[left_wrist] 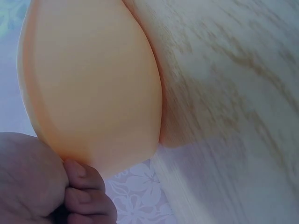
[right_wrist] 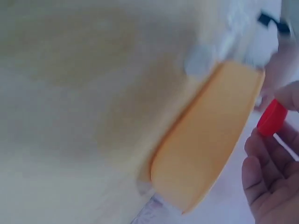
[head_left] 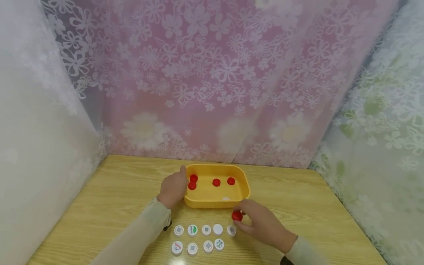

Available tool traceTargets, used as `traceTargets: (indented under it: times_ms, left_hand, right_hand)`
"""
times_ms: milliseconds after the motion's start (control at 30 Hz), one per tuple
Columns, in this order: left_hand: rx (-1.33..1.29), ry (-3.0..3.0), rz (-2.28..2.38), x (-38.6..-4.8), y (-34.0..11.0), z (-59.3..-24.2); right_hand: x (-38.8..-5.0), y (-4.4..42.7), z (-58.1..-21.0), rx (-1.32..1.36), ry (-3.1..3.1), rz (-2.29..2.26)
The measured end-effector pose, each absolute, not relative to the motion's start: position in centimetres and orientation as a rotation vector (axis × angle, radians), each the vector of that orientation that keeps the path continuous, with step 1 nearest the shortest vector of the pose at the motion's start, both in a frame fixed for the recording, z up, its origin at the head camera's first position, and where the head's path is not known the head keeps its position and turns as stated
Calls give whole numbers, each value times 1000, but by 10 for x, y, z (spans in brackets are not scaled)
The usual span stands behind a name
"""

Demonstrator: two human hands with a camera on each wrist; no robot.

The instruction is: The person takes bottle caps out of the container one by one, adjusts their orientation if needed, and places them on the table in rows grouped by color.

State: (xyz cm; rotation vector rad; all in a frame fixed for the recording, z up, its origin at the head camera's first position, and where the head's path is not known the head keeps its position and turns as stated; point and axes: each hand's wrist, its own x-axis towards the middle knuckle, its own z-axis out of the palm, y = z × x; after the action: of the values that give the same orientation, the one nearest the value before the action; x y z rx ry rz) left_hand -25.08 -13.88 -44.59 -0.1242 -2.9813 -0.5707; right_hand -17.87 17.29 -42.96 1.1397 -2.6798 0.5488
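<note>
Right hand (head_left: 261, 224): thumb and fingertips drawn together in a pinch, red cap (head_left: 236, 216) between them. Left hand (head_left: 173, 187): fingers curled at the left end of the yellow tray (head_left: 212, 204), gripping its wall.

Held cap: round, so no long axis in its face. Sits outside the tray, just off the front wall near the right corner. Tilted in the grip; in the right wrist view it shows slantwise, nearly edge-on. Cannot tell which side is the hollow one.

Tray: upright on the table, mouth up, long axis running left to right across the person's front, corners rounded. Its front wall stands between the held cap and the tray floor.

Inside: four loose red caps (head_left: 216, 182); two close together at the left end, one near the middle, one right of that. A small white patch (head_left: 226, 198) at the front wall, partly hidden; cannot tell what it is.

Nearer the person: nine white caps (head_left: 206, 230), five in the back row, four in the front, most with printed tops. The right-end one lies just below the right hand's fingers.

Wood-grained table (head_left: 298, 206); pink flowered curtain (head_left: 198, 73) behind.
</note>
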Motion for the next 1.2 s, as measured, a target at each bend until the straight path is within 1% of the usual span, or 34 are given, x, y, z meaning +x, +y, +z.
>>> traceTargets:
  times_ms: [100, 200, 300, 400, 600, 733, 867, 1067, 1200]
  left_hand:
    - [-112, -2985, -572, -252, -141, -446]
    - [-107, -2997, -557, -253, -142, -447]
    - [-105, -3004, -566, -252, -141, -448]
    - [-104, -3006, -565, -251, -139, -449]
    - [-112, -2991, -579, -252, -137, -449]
    - [-136, -2964, -553, -253, -137, -450]
    - [-154, -2946, -504, -250, -135, -451]
    - [-180, -2927, -471, -250, -132, -459]
    - [-173, -2883, -426, -253, -135, -461]
  right_hand:
    - [-209, 163, -422, 992, -2740, 605]
    - [-239, 153, -418, 915, -2878, 627]
    - [-262, 146, -419, 914, -3018, 608]
    - [-276, 141, -424, 972, -3102, 587]
    - [-290, 132, -426, 1142, -3236, 629]
    - [-294, 122, -426, 1144, -3290, 627]
    - [-293, 97, -428, 1137, -3292, 634]
    - [-288, 57, -438, 1287, -3340, 645]
    - [-284, 40, -435, 1316, -3463, 652]
